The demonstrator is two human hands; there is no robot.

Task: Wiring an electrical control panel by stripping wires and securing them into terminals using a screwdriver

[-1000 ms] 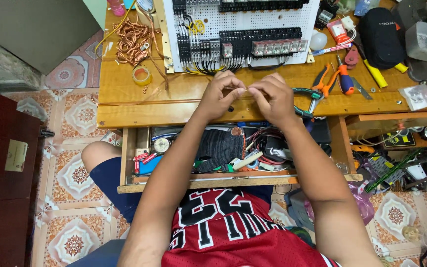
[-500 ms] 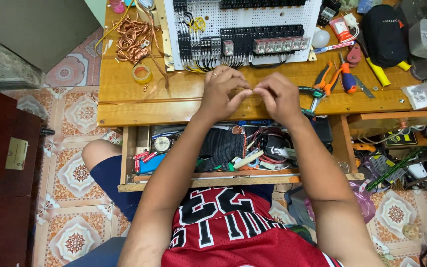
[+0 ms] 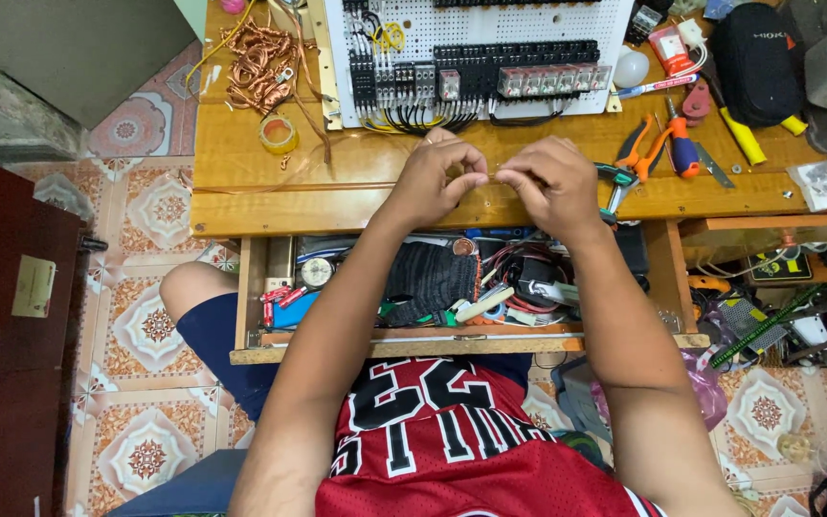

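Thin copper wire [image 3: 493, 176]: pinched at both ends btw closed fingertips of left hand [image 3: 437, 182] & right hand [image 3: 552, 187], long axis left-right, both hands equally near, above desk edge [image 3: 337, 206].

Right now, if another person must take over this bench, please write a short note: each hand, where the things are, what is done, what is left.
Left hand and right hand: both pinched shut, fingertips nearly meeting, over the wooden desk front edge; what they pinch is too small to tell.
White wiring board sits just beyond them, black wires hanging.
Orange pliers lie right of the right hand; copper wire coils far left.
The drawer below stands open.
Done and left: cannot tell.
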